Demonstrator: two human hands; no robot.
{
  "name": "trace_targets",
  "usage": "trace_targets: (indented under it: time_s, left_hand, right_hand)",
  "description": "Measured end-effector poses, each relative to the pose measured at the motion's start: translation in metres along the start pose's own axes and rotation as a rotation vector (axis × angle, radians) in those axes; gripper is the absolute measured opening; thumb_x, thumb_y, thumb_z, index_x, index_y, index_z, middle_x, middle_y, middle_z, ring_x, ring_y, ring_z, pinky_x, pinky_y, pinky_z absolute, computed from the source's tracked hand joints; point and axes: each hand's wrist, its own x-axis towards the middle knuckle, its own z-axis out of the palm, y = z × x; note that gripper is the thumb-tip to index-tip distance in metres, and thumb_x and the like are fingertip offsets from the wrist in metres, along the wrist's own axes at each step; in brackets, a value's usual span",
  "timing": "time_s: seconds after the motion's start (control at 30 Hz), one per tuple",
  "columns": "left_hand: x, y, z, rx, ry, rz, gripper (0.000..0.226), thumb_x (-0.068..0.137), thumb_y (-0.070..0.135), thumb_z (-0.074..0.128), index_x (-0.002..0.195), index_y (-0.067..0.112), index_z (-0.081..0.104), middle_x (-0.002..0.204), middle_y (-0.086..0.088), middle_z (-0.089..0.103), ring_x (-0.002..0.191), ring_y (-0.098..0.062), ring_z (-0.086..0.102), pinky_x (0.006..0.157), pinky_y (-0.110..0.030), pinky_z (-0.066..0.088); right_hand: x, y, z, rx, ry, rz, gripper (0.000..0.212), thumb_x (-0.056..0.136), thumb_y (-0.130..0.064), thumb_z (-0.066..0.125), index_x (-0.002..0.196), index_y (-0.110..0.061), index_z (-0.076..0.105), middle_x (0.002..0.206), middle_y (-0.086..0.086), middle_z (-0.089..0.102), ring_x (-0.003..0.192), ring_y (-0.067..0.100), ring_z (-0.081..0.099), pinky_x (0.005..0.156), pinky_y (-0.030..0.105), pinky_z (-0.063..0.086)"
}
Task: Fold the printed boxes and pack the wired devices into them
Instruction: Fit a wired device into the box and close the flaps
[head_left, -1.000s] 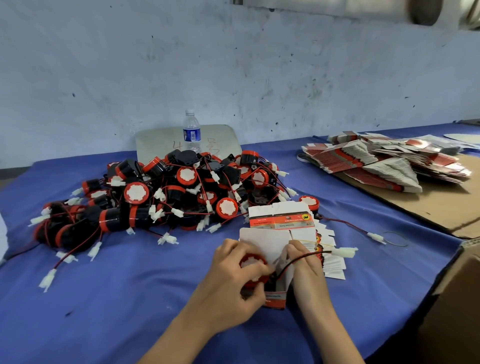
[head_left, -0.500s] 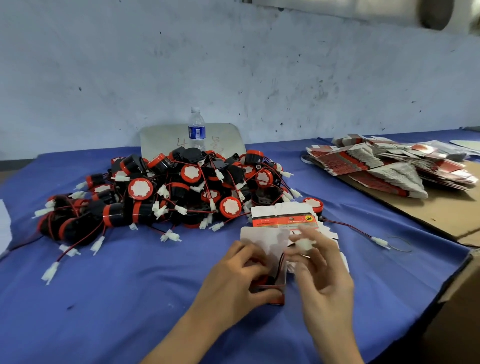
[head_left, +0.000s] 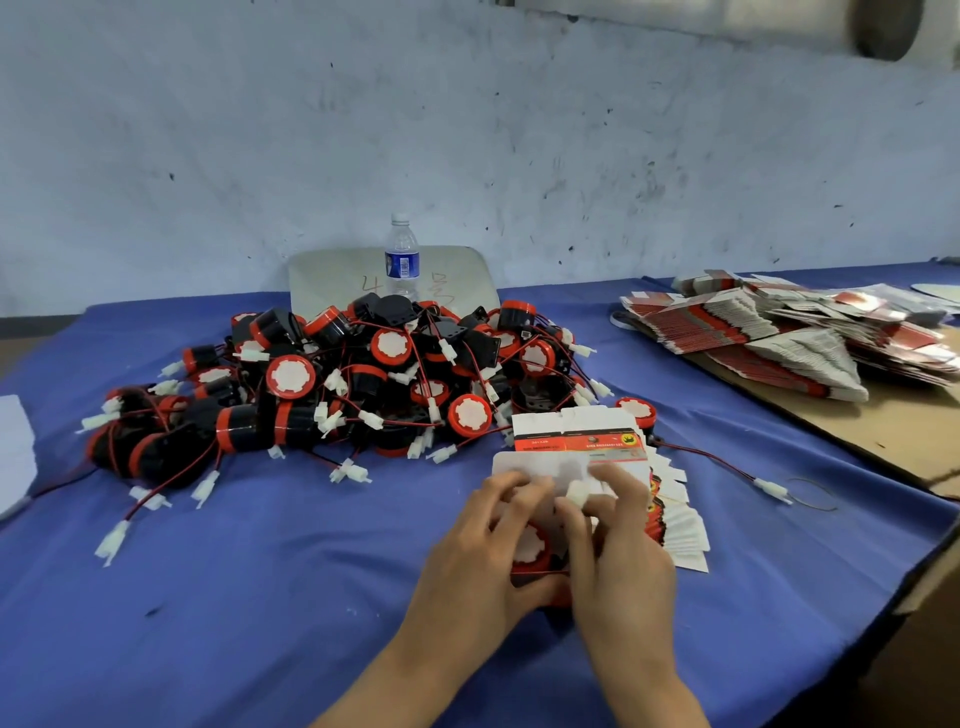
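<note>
Since 0.5 s ago our right hand (head_left: 618, 566) has dropped, pinching the white connector (head_left: 577, 492) over the open printed box (head_left: 545, 480); our left hand (head_left: 485, 558) grips that box, the red-rimmed, white-faced wired device (head_left: 530, 545) seated inside, on the blue tablecloth (head_left: 260, 597)

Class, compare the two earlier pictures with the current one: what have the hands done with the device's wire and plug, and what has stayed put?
The right hand has carried the white plug from out at the right in over the open box, so the red wire no longer trails sideways. The left hand still grips the box with the device in it. The pile of devices, water bottle and flat boxes stayed put.
</note>
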Motion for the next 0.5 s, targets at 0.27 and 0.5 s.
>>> trace_targets:
  time_s: [0.27,0.5]
  left_hand:
    - [-0.002,-0.001,0.002,-0.038,0.028,0.025,0.086,0.076,0.059,0.061,0.140,0.058,0.004,0.140,0.031,0.023,0.120,0.005,0.039,0.080,-0.022,0.052]
    - [-0.005,-0.003,0.006,-0.045,-0.078,-0.006,0.094,0.084,0.051,0.063,0.136,0.065,-0.014,0.132,0.054,-0.005,0.124,0.029,0.006,0.090,0.007,0.021]
  right_hand:
    - [0.002,0.011,-0.002,-0.466,0.174,-0.334,0.029,0.086,-0.030,0.049,0.086,-0.017,0.075,0.057,-0.004,0.060,0.057,0.026,0.050,0.045,0.029,0.041]
    - [0.005,0.017,-0.010,-0.445,-0.053,-0.202,0.017,0.062,-0.009,0.089,0.069,-0.019,0.078,0.137,0.011,0.056,0.114,0.033,0.042,0.076,0.050,0.054]
